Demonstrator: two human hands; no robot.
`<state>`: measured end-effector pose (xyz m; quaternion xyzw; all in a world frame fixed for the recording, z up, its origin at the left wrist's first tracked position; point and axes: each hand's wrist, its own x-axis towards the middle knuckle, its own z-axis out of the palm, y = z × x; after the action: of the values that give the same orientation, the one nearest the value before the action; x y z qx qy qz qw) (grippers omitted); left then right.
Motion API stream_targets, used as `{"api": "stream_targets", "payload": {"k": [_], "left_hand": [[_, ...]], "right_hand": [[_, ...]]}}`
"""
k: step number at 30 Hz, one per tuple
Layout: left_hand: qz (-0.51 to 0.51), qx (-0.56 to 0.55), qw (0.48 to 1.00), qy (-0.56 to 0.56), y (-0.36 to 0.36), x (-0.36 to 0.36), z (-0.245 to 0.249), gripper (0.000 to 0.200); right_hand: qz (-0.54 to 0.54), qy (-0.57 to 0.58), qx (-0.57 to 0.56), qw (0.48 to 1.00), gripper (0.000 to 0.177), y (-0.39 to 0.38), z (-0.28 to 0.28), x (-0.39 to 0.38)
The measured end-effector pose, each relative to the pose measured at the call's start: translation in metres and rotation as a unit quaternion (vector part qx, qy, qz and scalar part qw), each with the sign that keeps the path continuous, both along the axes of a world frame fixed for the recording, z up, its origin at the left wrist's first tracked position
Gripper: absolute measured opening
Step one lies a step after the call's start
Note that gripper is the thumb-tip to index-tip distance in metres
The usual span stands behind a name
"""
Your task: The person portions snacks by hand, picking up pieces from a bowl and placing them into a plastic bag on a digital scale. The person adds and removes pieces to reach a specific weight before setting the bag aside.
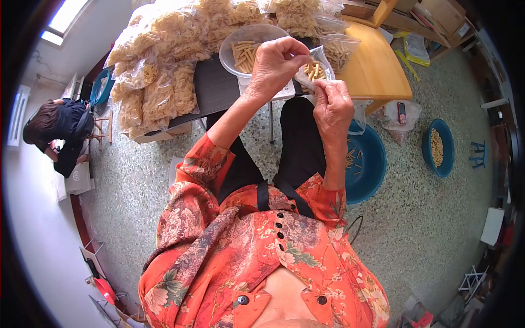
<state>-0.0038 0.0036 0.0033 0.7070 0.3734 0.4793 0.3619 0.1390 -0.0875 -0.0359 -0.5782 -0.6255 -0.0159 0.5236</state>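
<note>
A clear plastic bag (pixel 328 64) with short tan stick-shaped pieces inside is held up over the front edge of the dark table. My left hand (pixel 276 61) pinches its upper left edge between thumb and fingers. At its near side, my right hand (pixel 333 103) is closed on the plastic. Left of the bag, partly behind my left hand, a translucent bowl (pixel 225 54) holds more sticks. Under the bowl's near side shows a white device (pixel 285 92), partly hidden by my left wrist.
Filled bags (pixel 164 87) are piled over the table's left and back. A wooden chair (pixel 383 71) stands right. Blue basins (pixel 372 175) (pixel 449 158) sit on the floor, the nearer beside my right forearm. Another person (pixel 60 128) bends at far left.
</note>
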Motion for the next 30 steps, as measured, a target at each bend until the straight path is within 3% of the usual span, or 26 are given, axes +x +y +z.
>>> {"api": "stream_targets", "payload": {"k": [3,7,9,11,15,30], "left_hand": [[-0.007,0.006,0.999,-0.046,0.009,-0.013,0.006,0.009],[0.039,0.087,0.983,0.159,0.037,-0.056,0.012,0.009],[0.032,0.094,0.979,0.179,0.05,-0.073,0.01,0.008],[0.025,0.148,0.919,0.364,0.054,-0.084,0.011,0.008],[-0.087,0.14,0.867,0.47,0.065,-0.088,-0.004,0.011],[-0.131,0.124,0.844,0.505,0.072,-0.078,-0.006,0.01]], "right_hand": [[-0.001,0.002,0.005,1.0,0.007,0.0,-0.001,0.001],[0.0,0.007,0.003,1.0,0.008,0.0,0.0,0.001],[-0.005,0.001,0.003,1.0,0.009,0.0,0.0,0.001],[-0.003,0.0,0.006,1.0,0.009,0.001,0.0,0.001],[0.003,0.0,0.008,1.0,0.011,-0.001,0.002,0.001],[-0.002,-0.001,-0.007,1.0,0.01,0.001,0.002,0.004]]}}
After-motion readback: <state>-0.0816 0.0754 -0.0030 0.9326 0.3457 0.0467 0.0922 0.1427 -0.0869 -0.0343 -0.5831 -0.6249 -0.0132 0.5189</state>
